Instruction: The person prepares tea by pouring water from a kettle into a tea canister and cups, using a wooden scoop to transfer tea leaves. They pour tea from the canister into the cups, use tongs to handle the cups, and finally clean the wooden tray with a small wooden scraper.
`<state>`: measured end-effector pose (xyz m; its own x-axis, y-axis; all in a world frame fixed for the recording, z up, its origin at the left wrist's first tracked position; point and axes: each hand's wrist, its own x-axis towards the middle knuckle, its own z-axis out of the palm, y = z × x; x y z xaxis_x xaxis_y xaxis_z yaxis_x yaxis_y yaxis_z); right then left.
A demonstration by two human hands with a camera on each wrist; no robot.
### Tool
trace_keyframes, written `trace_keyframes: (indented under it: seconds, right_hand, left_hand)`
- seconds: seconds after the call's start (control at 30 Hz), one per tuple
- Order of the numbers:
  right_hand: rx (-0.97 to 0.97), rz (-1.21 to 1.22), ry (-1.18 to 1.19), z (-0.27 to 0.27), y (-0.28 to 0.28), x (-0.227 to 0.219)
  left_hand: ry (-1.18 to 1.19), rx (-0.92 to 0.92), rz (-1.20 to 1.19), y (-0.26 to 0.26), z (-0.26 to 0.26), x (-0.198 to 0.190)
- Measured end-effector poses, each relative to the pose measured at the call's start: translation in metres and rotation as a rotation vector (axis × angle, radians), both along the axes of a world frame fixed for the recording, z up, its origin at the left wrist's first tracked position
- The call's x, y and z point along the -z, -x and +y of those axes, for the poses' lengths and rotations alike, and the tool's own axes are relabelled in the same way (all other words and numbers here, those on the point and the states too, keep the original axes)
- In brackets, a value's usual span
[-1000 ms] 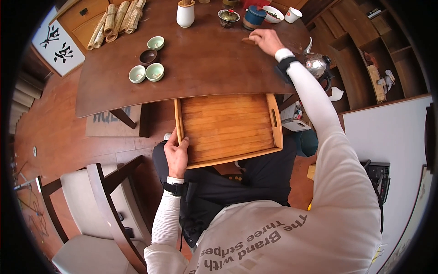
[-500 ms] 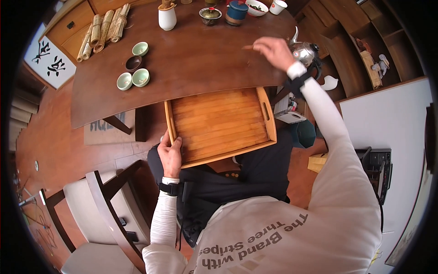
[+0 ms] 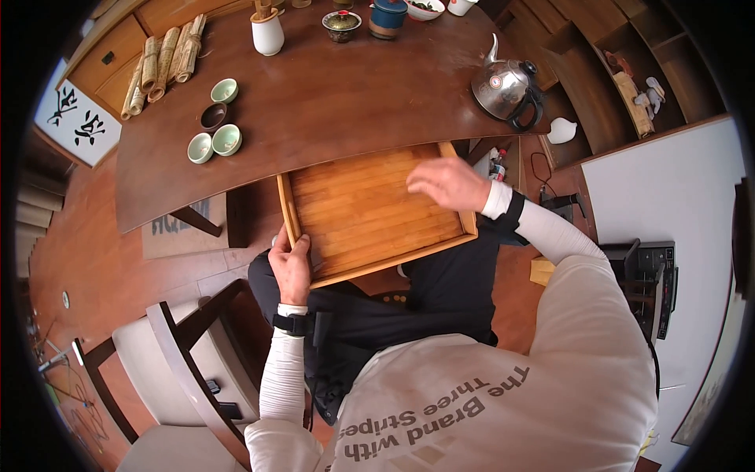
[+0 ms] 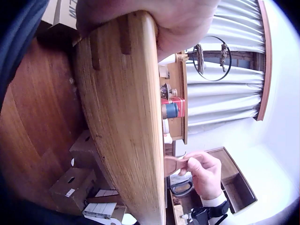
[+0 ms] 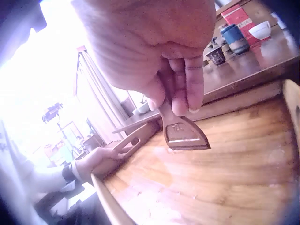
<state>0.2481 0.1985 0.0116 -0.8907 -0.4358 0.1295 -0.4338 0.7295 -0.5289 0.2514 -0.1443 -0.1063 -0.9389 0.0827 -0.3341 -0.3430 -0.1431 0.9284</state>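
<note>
The left hand [image 3: 291,267] grips the near left corner of a wooden tray [image 3: 370,208], its thumb over the rim; the tray's far side meets the table's front edge. Above the tray's right part is the right hand [image 3: 450,183]. In the right wrist view, the right hand [image 5: 176,79] pinches the handle of a small brown wooden tool [image 5: 185,136] with a flared flat end, held over the tray floor. The left wrist view also shows this tool [image 4: 172,165] in the fingers, near the tray's outer wall [image 4: 122,112].
On the table [image 3: 338,102] stand three green cups [image 3: 226,140], a dark cup [image 3: 214,116], bamboo rolls [image 3: 165,63], a white holder [image 3: 267,33], a lidded bowl [image 3: 342,25], a blue canister [image 3: 387,19] and a steel kettle [image 3: 503,88]. A chair [image 3: 165,362] is at the lower left.
The right hand has come from the table's far right, back toward the body, to above the tray with the tool. The left hand still grips the tray. The head view has shifted slightly.
</note>
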Motion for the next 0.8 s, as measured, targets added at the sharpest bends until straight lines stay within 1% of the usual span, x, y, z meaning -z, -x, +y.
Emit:
trace_keyframes:
  seconds: [0.03, 0.07, 0.1, 0.13, 0.17, 0.2, 0.23, 0.3, 0.37, 0.4, 0.43, 0.47, 0.5, 0.53, 0.57, 0.6, 0.63, 0.7, 0.73, 0.77, 0.8]
  right_hand:
    - [0.043, 0.024, 0.044, 0.004, 0.007, -0.005]
    - [0.088, 0.104, 0.038, 0.015, 0.021, -0.016]
    - [0.247, 0.08, 0.003, 0.03, 0.034, -0.026]
    - [0.36, 0.041, 0.103, 0.047, 0.05, -0.031]
    - [0.394, 0.098, 0.052, 0.07, 0.066, -0.035]
    - [0.427, 0.19, -0.064, 0.095, 0.081, -0.034]
    - [0.502, 0.17, -0.128, 0.112, 0.092, -0.036]
    - [0.501, 0.222, -0.244, 0.145, 0.106, -0.021]
    - [0.51, 0.181, -0.265, 0.147, 0.098, -0.004]
    - [0.441, 0.285, -0.274, 0.137, 0.087, 0.0]
    - [0.438, 0.258, -0.257, 0.116, 0.069, -0.006]
    - [0.397, 0.302, -0.234, 0.099, 0.051, 0.001]
    - [0.301, 0.384, -0.143, 0.077, 0.033, 0.003]
    - [0.235, 0.304, -0.105, 0.051, 0.015, -0.009]
    - [0.217, 0.209, -0.039, 0.032, 0.001, -0.011]
    - [0.221, 0.189, 0.02, 0.022, 0.001, -0.015]
    - [0.225, 0.169, 0.078, 0.016, 0.002, -0.02]
    - [0.357, 0.082, 0.149, 0.027, 0.036, -0.035]
    - [0.408, 0.089, 0.156, 0.04, 0.059, -0.037]
    - [0.452, 0.09, 0.107, 0.058, 0.084, -0.04]
    - [0.486, 0.135, 0.106, 0.086, 0.115, -0.028]
  left_hand:
    - [0.002, -0.002, -0.004, -0.001, 0.001, -0.003]
    - [0.032, -0.004, 0.005, -0.003, 0.0, -0.006]
    - [0.06, -0.005, 0.02, -0.003, 0.0, -0.009]
    - [0.059, -0.005, 0.026, -0.001, 0.0, -0.008]
    - [0.037, -0.007, 0.02, -0.002, 0.0, -0.004]
    - [0.015, -0.008, 0.012, -0.003, 0.0, -0.001]
    - [0.014, -0.007, 0.013, -0.002, 0.001, -0.002]
    - [0.04, 0.001, 0.036, -0.004, 0.001, -0.002]
    - [0.039, 0.019, 0.006, -0.004, 0.002, -0.007]
    - [0.037, 0.029, -0.024, -0.004, 0.002, -0.009]
    - [0.037, 0.026, -0.023, -0.004, 0.003, -0.007]
    - [0.011, 0.018, -0.011, -0.005, 0.004, -0.001]
    - [-0.015, 0.005, 0.005, -0.004, 0.004, 0.004]
    - [-0.01, -0.006, 0.012, -0.004, 0.004, 0.008]
    - [-0.008, -0.006, 0.013, -0.004, 0.003, 0.005]
    - [0.012, -0.008, 0.011, -0.002, 0.004, 0.0]
    - [0.032, -0.01, 0.007, -0.001, 0.006, -0.003]
    - [0.008, -0.005, -0.01, -0.002, 0.003, -0.002]
    - [-0.018, -0.006, -0.024, -0.002, 0.001, -0.002]
    - [-0.018, -0.011, -0.018, -0.002, 0.0, -0.001]
    - [0.003, -0.013, 0.003, -0.003, -0.002, 0.0]
